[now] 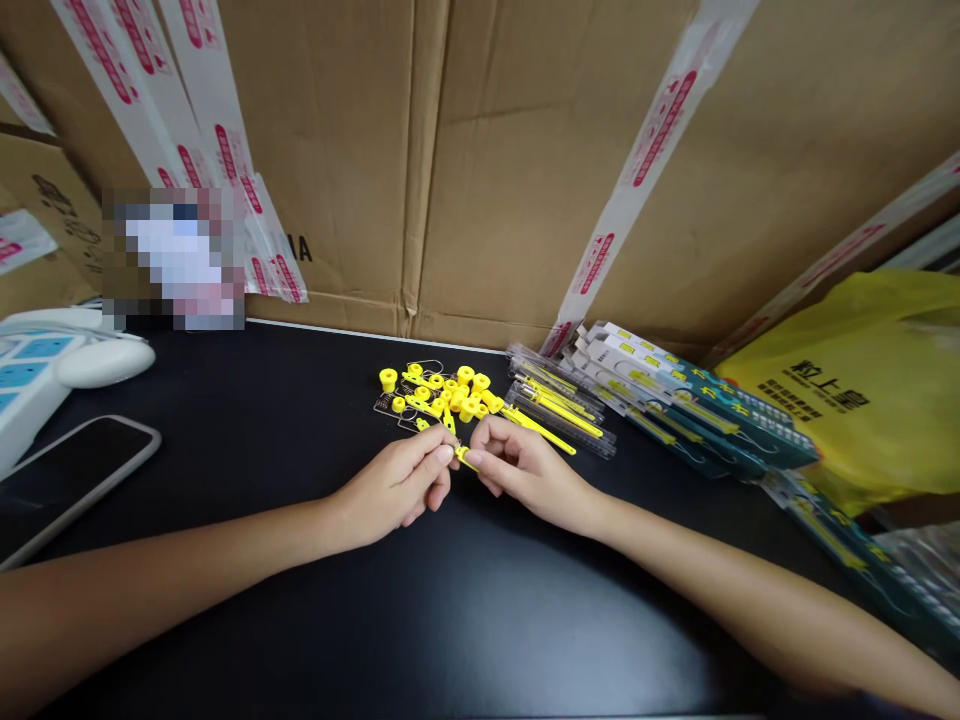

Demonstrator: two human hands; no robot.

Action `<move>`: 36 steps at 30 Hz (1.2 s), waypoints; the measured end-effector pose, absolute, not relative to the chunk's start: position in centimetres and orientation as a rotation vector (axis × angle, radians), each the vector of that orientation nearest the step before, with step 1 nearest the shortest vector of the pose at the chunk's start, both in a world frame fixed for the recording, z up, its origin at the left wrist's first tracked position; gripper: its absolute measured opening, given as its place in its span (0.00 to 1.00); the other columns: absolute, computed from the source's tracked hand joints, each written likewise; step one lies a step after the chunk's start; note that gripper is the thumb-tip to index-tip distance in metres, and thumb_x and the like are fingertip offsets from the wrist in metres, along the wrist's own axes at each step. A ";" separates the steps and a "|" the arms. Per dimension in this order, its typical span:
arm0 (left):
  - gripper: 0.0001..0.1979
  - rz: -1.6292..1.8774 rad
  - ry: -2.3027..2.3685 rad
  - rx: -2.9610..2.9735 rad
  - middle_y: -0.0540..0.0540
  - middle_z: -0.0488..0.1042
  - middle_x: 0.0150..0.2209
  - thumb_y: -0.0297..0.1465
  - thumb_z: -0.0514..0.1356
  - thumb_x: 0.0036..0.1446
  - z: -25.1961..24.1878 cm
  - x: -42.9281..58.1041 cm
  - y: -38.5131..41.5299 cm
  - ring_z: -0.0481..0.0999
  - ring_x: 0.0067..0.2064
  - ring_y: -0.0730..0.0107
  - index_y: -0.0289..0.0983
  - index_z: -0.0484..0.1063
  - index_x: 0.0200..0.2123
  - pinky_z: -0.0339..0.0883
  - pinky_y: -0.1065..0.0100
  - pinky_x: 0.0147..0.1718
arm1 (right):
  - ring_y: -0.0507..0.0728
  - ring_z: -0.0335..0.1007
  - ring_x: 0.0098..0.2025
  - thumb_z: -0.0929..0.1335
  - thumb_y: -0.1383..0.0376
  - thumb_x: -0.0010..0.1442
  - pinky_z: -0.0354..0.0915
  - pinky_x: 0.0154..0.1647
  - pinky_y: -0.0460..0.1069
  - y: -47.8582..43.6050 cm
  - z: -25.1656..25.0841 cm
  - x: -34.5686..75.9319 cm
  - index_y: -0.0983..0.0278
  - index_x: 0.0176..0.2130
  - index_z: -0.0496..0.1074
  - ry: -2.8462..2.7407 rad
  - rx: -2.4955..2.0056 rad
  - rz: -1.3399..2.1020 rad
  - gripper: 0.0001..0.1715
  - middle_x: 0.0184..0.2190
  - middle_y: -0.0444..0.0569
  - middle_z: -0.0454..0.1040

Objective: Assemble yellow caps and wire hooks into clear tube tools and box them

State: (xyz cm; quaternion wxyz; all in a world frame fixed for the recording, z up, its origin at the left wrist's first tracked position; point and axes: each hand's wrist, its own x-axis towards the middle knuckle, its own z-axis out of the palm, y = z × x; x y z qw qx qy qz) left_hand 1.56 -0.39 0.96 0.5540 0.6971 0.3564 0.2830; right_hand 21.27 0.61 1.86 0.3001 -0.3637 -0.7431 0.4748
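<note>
My left hand and my right hand meet over the black table, both pinching one small yellow plastic piece between their fingertips. Just behind them lies a heap of small yellow plastic parts mixed with thin wire loops. To the right of the heap lie clear sleeves with long yellow sticks.
A fanned stack of teal and white packaging cards lies right of the sleeves, a yellow plastic bag beyond. At left are a phone, a white mouse and a power strip. Taped cardboard boxes wall the back.
</note>
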 end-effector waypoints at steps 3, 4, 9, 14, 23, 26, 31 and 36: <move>0.14 0.640 0.836 1.591 0.56 0.64 0.22 0.42 0.44 0.66 0.8 1.5 -0.4 0.57 0.15 0.83 0.39 0.60 0.35 0.51 0.80 0.12 | 0.48 0.58 0.22 0.64 0.54 0.64 0.57 0.24 0.43 1.0 1.9 21.7 0.63 0.31 0.61 -2.117 -0.963 1.026 0.17 0.21 0.39 0.62; 0.15 0.630 0.833 1.569 0.56 0.64 0.22 0.42 0.44 0.66 0.7 1.5 -0.4 0.57 0.14 0.83 0.39 0.60 0.35 0.51 0.80 0.11 | 0.48 0.58 0.23 0.64 0.55 0.64 0.57 0.25 0.43 1.1 1.9 21.8 0.63 0.31 0.62 -2.171 -0.960 0.932 0.16 0.22 0.40 0.63; 0.16 0.557 0.822 1.518 0.56 0.64 0.21 0.44 0.45 0.66 0.9 1.4 -0.4 0.56 0.14 0.83 0.39 0.60 0.35 0.51 0.81 0.11 | 0.48 0.59 0.21 0.63 0.55 0.66 0.54 0.23 0.43 1.5 2.3 22.5 0.63 0.32 0.65 -2.429 -0.925 0.404 0.16 0.21 0.41 0.68; 0.18 0.516 0.887 1.571 0.56 0.63 0.20 0.45 0.45 0.65 1.5 1.3 -0.4 0.56 0.15 0.83 0.38 0.61 0.33 0.52 0.81 0.12 | 0.51 0.64 0.23 0.58 0.56 0.69 0.53 0.24 0.46 1.5 2.7 22.5 0.63 0.30 0.66 -2.596 -0.819 -0.140 0.21 0.22 0.46 0.71; 0.18 0.470 0.848 1.268 0.55 0.65 0.15 0.46 0.47 0.63 0.9 1.7 0.0 0.54 0.11 0.81 0.38 0.61 0.31 0.48 0.80 0.08 | 0.52 0.62 0.25 0.60 0.64 0.69 0.49 0.24 0.49 2.0 2.9 23.1 0.62 0.28 0.68 -2.633 -0.722 -0.457 0.17 0.22 0.46 0.69; 0.17 0.441 0.846 1.205 0.54 0.66 0.15 0.44 0.48 0.63 1.3 1.8 0.1 0.55 0.10 0.81 0.37 0.61 0.29 0.48 0.80 0.08 | 0.53 0.65 0.29 0.59 0.66 0.69 0.53 0.26 0.49 2.4 2.6 23.6 0.61 0.34 0.70 -2.638 -0.756 -0.444 0.14 0.28 0.48 0.73; 0.15 0.428 0.816 1.193 0.53 0.67 0.14 0.41 0.49 0.62 1.6 1.6 0.1 0.56 0.10 0.80 0.37 0.64 0.30 0.48 0.80 0.08 | 0.55 0.68 0.34 0.59 0.68 0.68 0.57 0.28 0.49 2.7 2.1 23.8 0.62 0.39 0.71 -2.612 -0.730 -0.563 0.12 0.36 0.50 0.77; 0.16 0.453 0.799 1.223 0.55 0.66 0.15 0.43 0.49 0.63 1.8 1.5 0.0 0.56 0.10 0.81 0.37 0.66 0.42 0.49 0.81 0.08 | 0.56 0.70 0.39 0.59 0.69 0.68 0.62 0.33 0.49 3.0 2.2 23.7 0.65 0.46 0.70 -2.621 -0.740 -0.561 0.13 0.43 0.53 0.77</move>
